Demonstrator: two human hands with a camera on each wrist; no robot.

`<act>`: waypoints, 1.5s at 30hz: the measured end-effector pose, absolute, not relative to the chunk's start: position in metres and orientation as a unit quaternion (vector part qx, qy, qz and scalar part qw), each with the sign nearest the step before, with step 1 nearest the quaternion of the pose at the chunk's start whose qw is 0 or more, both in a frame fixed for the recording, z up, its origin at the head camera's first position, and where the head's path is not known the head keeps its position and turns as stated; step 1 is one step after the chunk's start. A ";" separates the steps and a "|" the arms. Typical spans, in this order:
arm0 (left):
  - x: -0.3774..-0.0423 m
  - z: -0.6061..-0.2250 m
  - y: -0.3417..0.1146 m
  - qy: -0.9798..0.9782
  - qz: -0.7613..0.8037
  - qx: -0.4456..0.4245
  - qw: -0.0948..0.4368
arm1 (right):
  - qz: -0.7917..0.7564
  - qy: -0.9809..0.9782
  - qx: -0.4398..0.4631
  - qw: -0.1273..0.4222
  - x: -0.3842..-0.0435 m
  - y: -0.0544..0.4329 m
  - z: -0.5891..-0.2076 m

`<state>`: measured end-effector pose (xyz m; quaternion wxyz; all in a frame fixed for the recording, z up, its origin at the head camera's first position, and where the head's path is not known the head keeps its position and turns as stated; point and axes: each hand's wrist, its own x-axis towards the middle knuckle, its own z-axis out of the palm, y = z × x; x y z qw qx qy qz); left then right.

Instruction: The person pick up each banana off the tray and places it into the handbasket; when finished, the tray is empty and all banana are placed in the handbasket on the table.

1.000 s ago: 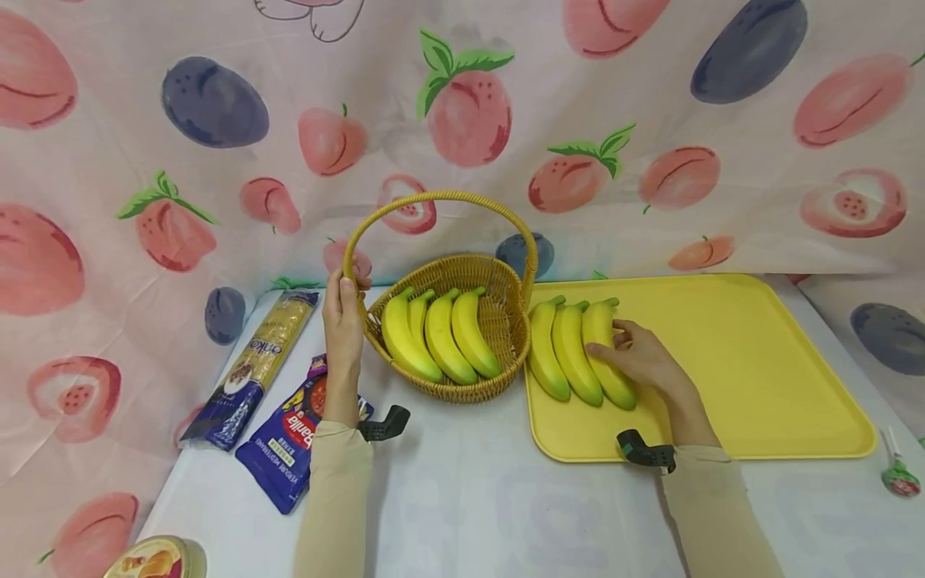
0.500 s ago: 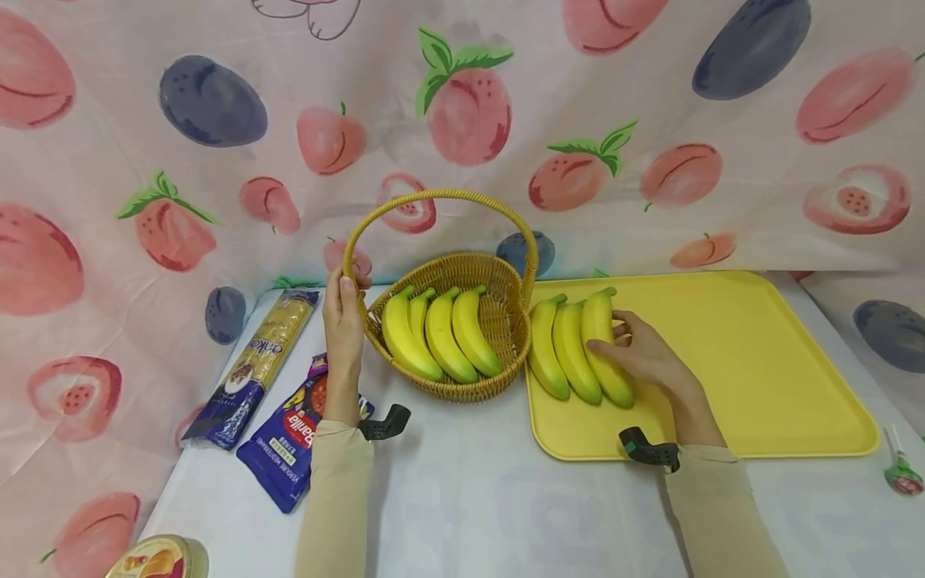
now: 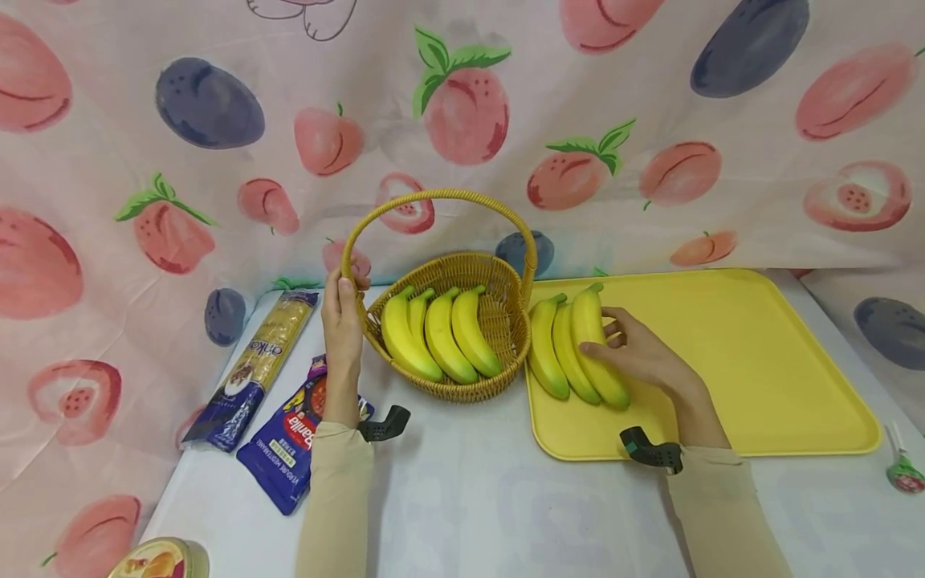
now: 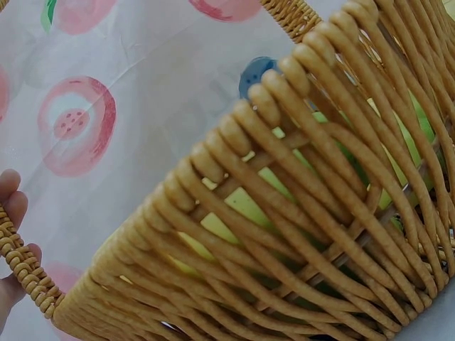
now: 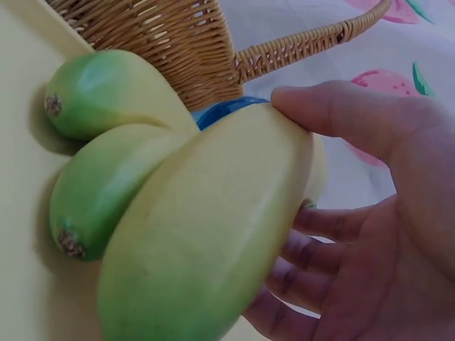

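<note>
My left hand [image 3: 343, 325] grips the left foot of the handle [image 3: 451, 194] on a wicker basket [image 3: 462, 393]; only fingertips [image 4: 14, 195] show in the left wrist view. Several yellow bananas [image 3: 473, 337] lie side by side inside, glimpsed through the weave in that view. Right of the basket, my right hand [image 3: 639, 349] holds a banana [image 3: 588, 321] between thumb and fingers, its greenish end toward me. This banana [image 5: 192, 227] overlaps its neighbour in the head view. Two more bananas [image 3: 547, 353] rest on the left end of a yellow tray [image 3: 744, 361].
Left of the basket lie a gold and blue pasta packet [image 3: 270, 345] and a blue Barilla pouch [image 3: 278, 453]. A round lidded container [image 3: 155, 558] stands at the near left. A lollipop [image 3: 903, 474] lies beyond the tray's right end. Fruit-print cloth [image 3: 462, 185] hangs behind.
My right hand has shifted slightly left and raised the stem end of its banana, which now overlaps the neighbouring one. The left hand and basket have stayed put.
</note>
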<state>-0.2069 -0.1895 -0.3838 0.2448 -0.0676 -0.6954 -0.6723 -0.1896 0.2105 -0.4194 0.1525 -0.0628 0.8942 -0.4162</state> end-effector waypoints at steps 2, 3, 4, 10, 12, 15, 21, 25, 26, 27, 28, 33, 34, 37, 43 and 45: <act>-0.207 -0.384 -0.190 -0.696 -0.671 -0.067 0.245 | -0.418 0.893 -0.074 0.151 -0.188 0.209 -0.417; -0.207 -0.384 -0.190 -0.697 -0.670 -0.066 0.245 | -0.420 0.892 -0.080 0.149 -0.187 0.207 -0.416; -0.207 -0.384 -0.190 -0.698 -0.669 -0.065 0.245 | -0.421 0.891 -0.087 0.148 -0.186 0.207 -0.415; -0.207 -0.385 -0.190 -0.697 -0.671 -0.066 0.244 | -0.423 0.884 -0.128 0.154 -0.181 0.201 -0.409; -0.208 -0.385 -0.190 -0.695 -0.673 -0.067 0.244 | -0.425 0.879 -0.142 0.162 -0.180 0.200 -0.408; -0.208 -0.385 -0.190 -0.693 -0.675 -0.069 0.243 | -0.421 0.875 -0.166 0.172 -0.178 0.198 -0.407; -0.207 -0.384 -0.189 -0.700 -0.663 -0.074 0.253 | -0.421 0.863 -0.202 0.194 -0.172 0.198 -0.404; -0.207 -0.385 -0.189 -0.699 -0.665 -0.074 0.253 | -0.419 0.855 -0.224 0.207 -0.169 0.195 -0.403; -0.207 -0.385 -0.189 -0.699 -0.666 -0.073 0.252 | -0.418 0.854 -0.231 0.208 -0.169 0.194 -0.402; -0.207 -0.385 -0.189 -0.698 -0.667 -0.072 0.250 | -0.417 0.852 -0.237 0.209 -0.168 0.193 -0.402; -0.207 -0.385 -0.189 -0.697 -0.668 -0.071 0.249 | -0.415 0.851 -0.246 0.209 -0.168 0.192 -0.402; -0.206 -0.384 -0.190 -0.697 -0.670 -0.067 0.245 | -0.408 0.846 -0.274 0.207 -0.168 0.186 -0.405; -0.206 -0.384 -0.190 -0.698 -0.670 -0.066 0.245 | -0.407 0.846 -0.276 0.206 -0.168 0.184 -0.405; -0.205 -0.384 -0.191 -0.700 -0.667 -0.063 0.246 | -0.405 0.848 -0.278 0.201 -0.169 0.179 -0.407; -0.206 -0.384 -0.190 -0.697 -0.668 -0.068 0.253 | -0.412 0.849 -0.274 0.188 -0.169 0.168 -0.407; -0.206 -0.384 -0.189 -0.695 -0.669 -0.069 0.254 | -0.416 0.849 -0.272 0.177 -0.169 0.164 -0.407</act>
